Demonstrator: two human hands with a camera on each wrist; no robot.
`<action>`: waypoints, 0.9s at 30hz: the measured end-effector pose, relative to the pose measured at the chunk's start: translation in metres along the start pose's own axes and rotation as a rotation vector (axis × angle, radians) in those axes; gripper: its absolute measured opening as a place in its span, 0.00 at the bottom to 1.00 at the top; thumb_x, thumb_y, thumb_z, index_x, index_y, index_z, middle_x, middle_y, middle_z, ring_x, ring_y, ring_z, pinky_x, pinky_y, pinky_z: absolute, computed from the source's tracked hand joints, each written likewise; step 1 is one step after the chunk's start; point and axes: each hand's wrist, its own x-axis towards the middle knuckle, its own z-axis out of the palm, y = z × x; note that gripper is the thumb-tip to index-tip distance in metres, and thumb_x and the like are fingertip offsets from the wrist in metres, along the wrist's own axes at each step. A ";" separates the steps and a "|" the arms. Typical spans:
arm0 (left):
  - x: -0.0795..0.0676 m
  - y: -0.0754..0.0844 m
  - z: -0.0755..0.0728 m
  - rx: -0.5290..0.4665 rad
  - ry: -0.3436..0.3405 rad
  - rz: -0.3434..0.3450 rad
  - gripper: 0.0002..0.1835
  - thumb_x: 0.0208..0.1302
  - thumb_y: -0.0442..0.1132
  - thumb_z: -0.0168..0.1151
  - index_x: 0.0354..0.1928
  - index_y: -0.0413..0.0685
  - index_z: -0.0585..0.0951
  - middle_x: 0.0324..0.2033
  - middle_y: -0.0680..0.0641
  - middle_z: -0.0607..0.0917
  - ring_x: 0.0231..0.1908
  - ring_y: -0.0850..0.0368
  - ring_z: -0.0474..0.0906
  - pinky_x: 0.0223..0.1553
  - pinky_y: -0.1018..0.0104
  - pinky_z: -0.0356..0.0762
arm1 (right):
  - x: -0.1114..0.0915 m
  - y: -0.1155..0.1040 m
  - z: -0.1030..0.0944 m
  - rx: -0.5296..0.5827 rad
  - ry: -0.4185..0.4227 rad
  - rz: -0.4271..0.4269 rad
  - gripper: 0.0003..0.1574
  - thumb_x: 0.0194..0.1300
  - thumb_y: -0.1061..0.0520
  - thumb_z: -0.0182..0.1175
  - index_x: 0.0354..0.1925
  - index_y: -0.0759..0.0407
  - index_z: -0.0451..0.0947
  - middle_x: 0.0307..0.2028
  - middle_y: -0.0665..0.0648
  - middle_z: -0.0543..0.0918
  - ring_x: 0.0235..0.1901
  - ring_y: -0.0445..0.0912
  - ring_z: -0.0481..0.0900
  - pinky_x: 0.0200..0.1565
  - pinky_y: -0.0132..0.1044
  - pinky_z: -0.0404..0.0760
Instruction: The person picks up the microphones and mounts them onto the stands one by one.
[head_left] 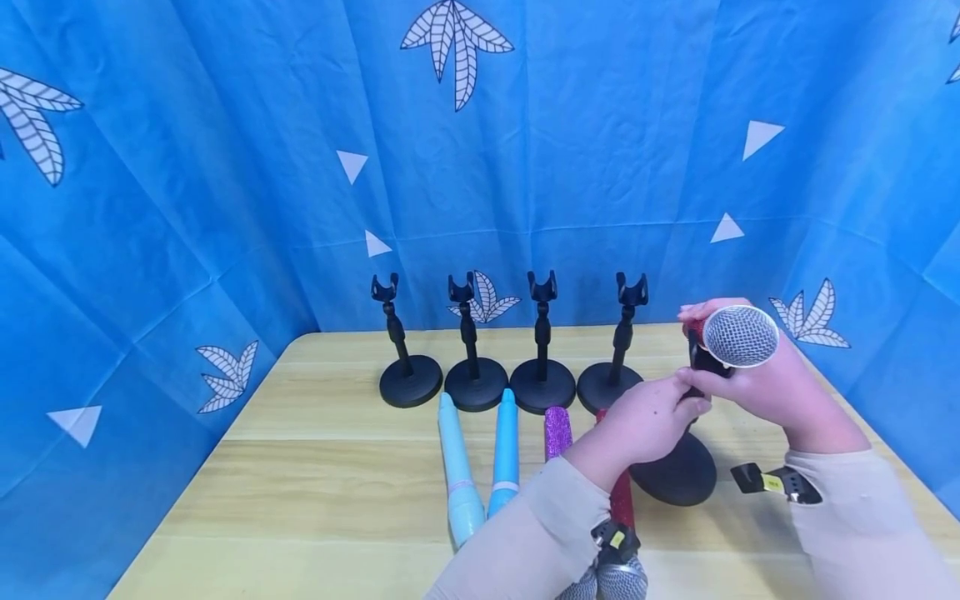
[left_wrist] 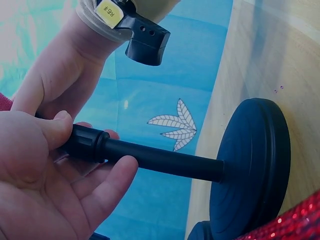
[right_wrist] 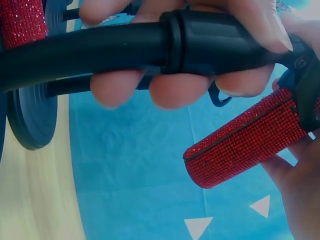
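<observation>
A person's left hand has its fingers wrapped around the pole of a black microphone stand; the right hand clasps a glittery red microphone at the stand's clip, above the right side of a wooden worktop. Behind, four black stands form a row; teal and blue handles lie nearby.
</observation>
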 end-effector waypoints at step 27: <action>0.002 0.001 -0.003 0.130 0.000 0.033 0.19 0.71 0.53 0.44 0.63 0.69 0.65 0.52 0.67 0.76 0.53 0.74 0.70 0.54 0.71 0.68 | -0.010 0.020 -0.007 -0.277 -0.074 -0.050 0.50 0.25 0.66 0.81 0.53 0.50 0.78 0.61 0.52 0.71 0.66 0.49 0.59 0.60 0.23 0.56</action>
